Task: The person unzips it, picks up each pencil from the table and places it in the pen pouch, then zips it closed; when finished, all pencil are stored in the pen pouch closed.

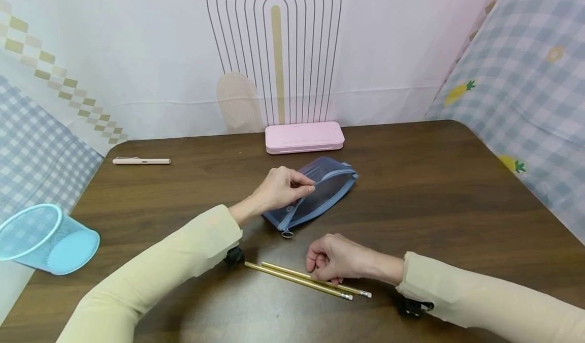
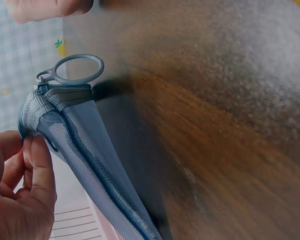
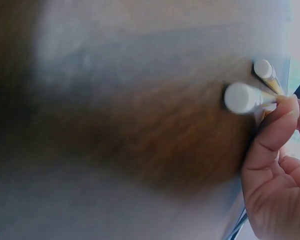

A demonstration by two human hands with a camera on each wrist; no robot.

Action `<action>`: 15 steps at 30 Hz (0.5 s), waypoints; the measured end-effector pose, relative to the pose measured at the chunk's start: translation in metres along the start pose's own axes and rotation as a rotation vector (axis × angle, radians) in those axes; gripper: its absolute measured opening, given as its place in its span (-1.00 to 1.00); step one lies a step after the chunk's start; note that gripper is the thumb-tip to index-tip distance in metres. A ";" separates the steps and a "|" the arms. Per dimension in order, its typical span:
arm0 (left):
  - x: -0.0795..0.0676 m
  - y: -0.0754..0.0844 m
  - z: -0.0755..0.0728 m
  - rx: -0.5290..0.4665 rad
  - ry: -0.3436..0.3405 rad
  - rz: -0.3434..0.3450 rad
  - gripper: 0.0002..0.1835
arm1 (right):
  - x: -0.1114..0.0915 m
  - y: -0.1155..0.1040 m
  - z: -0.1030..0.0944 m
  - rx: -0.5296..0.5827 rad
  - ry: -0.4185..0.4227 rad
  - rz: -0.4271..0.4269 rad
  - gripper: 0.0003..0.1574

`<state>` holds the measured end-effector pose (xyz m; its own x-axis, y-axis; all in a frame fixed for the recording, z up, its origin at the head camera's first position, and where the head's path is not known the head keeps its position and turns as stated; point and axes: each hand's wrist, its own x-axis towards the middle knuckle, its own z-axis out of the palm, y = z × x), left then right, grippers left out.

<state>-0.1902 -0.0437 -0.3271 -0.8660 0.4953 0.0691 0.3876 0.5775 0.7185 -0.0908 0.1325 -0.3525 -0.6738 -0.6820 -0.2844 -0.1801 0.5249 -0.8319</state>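
On the dark wooden table [image 1: 457, 206]: one translucent blue zip pouch [image 1: 329, 195], at the middle, its mouth apparently unzipped and parted. Its upper rim is pinched between the thumb and fingers of the left hand [image 1: 276, 190]; the pinch is judged best confined to a single layer, so that the mouth is not drawn flat. Two gold pencils [image 1: 292, 279], side by side, on the near side of the pouch, white erasers [image 3: 240, 97] to the right. One appears pinched by the thumb and fingertips of the right hand [image 1: 338, 259]; which of the two cannot be told for certain. The shaft is probably best held level, with the neighbouring pencil undisturbed. One pull ring [image 2: 82, 82], at the pouch's near end; a likely snag, best avoided.

Surroundings, in like order. Left sleeve [image 1: 183, 254], close to the pencils' left ends; judged the chief obstruction. One light-blue mesh cup [image 1: 70, 250], at the left edge. One pink case [image 1: 304, 135], behind the pouch, by which little room is left there. One pale clipped pen [image 1: 148, 161], far left, untouched.
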 end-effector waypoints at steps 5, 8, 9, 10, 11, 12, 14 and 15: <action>0.000 -0.001 0.001 0.000 -0.002 -0.003 -0.79 | -0.001 0.000 -0.001 -0.054 0.009 -0.022 -0.90; 0.000 -0.001 0.001 0.001 -0.001 -0.003 -0.80 | -0.001 0.001 -0.003 -0.141 0.026 -0.051 -0.96; 0.001 -0.001 0.001 0.001 -0.001 -0.002 -0.80 | -0.001 0.001 -0.004 -0.173 0.034 -0.061 -0.96; 0.001 -0.002 0.001 -0.001 -0.001 0.000 -0.80 | -0.001 0.002 -0.005 -0.202 0.044 -0.068 -0.95; 0.001 -0.002 0.001 -0.001 0.000 0.000 -0.80 | -0.001 0.002 -0.006 -0.226 0.052 -0.076 -0.94; 0.001 -0.002 0.001 0.000 0.000 0.001 -0.80 | -0.001 0.004 -0.007 -0.240 0.056 -0.083 -0.93; 0.000 -0.002 0.001 0.000 -0.001 0.001 -0.79 | -0.002 0.006 -0.010 -0.226 0.053 -0.087 -0.91; 0.000 -0.001 0.001 0.000 -0.002 0.000 -0.79 | -0.003 0.007 -0.012 -0.209 0.054 -0.085 -0.88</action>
<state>-0.1906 -0.0435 -0.3289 -0.8652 0.4968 0.0676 0.3878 0.5777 0.7182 -0.0989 0.1444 -0.3520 -0.6859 -0.7033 -0.1871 -0.3787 0.5645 -0.7335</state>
